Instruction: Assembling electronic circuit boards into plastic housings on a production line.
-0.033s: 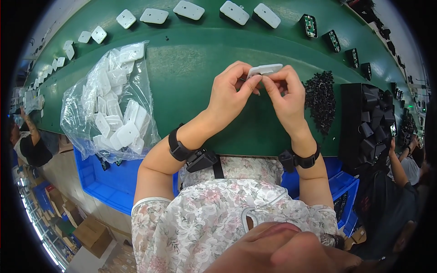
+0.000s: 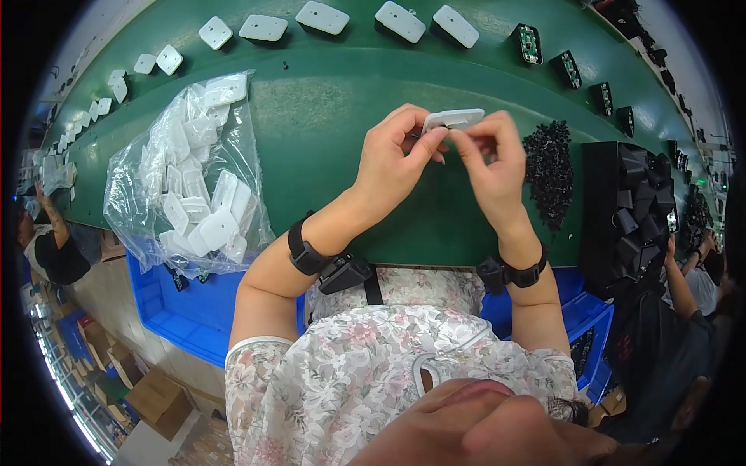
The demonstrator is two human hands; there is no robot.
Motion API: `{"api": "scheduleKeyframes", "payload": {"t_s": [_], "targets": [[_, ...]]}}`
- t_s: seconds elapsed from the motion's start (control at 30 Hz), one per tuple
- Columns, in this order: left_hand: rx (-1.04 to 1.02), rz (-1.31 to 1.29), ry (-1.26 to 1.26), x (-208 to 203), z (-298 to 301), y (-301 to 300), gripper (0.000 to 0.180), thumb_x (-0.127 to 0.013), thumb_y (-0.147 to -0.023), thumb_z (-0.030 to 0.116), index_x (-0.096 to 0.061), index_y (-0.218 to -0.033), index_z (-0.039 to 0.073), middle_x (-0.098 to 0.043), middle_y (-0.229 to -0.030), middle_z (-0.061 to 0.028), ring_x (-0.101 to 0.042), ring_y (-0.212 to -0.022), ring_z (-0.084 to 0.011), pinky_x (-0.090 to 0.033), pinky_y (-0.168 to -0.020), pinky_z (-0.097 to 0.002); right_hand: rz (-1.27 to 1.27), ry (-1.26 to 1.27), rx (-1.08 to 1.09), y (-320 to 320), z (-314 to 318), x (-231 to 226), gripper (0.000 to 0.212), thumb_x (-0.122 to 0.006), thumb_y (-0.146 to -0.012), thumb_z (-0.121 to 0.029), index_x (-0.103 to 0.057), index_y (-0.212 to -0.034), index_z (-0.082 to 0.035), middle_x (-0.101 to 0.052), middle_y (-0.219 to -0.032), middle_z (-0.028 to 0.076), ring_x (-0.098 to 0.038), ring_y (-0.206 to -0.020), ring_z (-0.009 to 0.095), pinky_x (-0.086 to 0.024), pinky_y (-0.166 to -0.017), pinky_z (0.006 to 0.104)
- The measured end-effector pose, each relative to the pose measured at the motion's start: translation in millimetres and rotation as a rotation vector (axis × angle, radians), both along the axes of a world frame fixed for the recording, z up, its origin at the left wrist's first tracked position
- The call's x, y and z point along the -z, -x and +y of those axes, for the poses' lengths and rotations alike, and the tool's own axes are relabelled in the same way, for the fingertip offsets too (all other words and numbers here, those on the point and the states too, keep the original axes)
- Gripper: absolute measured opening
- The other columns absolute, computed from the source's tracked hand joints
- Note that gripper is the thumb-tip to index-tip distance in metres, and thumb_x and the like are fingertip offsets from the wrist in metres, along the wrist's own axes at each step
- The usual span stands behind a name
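My left hand point(image 2: 392, 151) pinches a white plastic cover point(image 2: 458, 118) with rounded corners, held tilted above the green table. My right hand point(image 2: 496, 159) is at the cover's lower right edge, thumb against it and fingers curled. A tiny dark spot shows by the two thumb tips; whether it is a separate part is too small to tell. Right of my right hand lies a heap of small black parts point(image 2: 550, 171). To the left, a clear plastic bag point(image 2: 252, 167) lies open with many white covers point(image 2: 218, 231) in it.
Across the green table point(image 2: 311, 101) runs a curved row of black housings with white covers point(image 2: 322, 17) and several with bare circuit boards point(image 2: 530, 44). A black box point(image 2: 598, 210) of black housings stands at right. Blue bins point(image 2: 186, 326) sit below the edge. Other people work at both sides.
My right hand has shifted slightly to the right, its fingers drawing back from the cover's right end. The left hand and the cover stay in place.
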State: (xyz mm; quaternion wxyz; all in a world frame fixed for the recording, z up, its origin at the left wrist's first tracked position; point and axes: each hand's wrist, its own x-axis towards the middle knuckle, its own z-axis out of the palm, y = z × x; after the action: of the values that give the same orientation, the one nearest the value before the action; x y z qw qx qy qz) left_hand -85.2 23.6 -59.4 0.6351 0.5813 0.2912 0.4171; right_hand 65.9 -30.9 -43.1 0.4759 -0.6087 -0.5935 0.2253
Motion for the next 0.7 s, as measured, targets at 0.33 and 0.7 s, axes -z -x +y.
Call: {"api": "scheduleKeyframes", "payload": {"t_s": [0.33, 0.7], "targets": [[0.070, 0.061, 0.005, -2, 0, 1, 0.008, -0.059, -0.089, 0.004, -0.058, -0.090, -0.004, -0.055, -0.083, -0.0041, -0.061, -0.069, -0.0100, -0.049, -0.058, -0.0213, 0.139, 0.134, -0.096, -18, 3, -10, 0.025, -0.074, -0.077, -0.012, -0.057, -0.094, -0.004, -0.055, -0.087, -0.003, -0.046, -0.074, 0.004, -0.035, -0.062, 0.0190], [0.116, -0.179, 0.276, -2, 16, 3, 0.027, -0.049, -0.092, -0.001, -0.045, -0.117, -0.008, -0.062, -0.089, -0.0138, -0.064, -0.074, -0.0166, -0.053, -0.067, -0.0253, 0.564, 0.413, -0.173, -32, 16, -14, 0.019, -0.069, -0.084, -0.015, -0.055, -0.093, -0.005, -0.057, -0.084, -0.002, -0.051, -0.074, 0.004, -0.041, -0.061, 0.0193]]}}
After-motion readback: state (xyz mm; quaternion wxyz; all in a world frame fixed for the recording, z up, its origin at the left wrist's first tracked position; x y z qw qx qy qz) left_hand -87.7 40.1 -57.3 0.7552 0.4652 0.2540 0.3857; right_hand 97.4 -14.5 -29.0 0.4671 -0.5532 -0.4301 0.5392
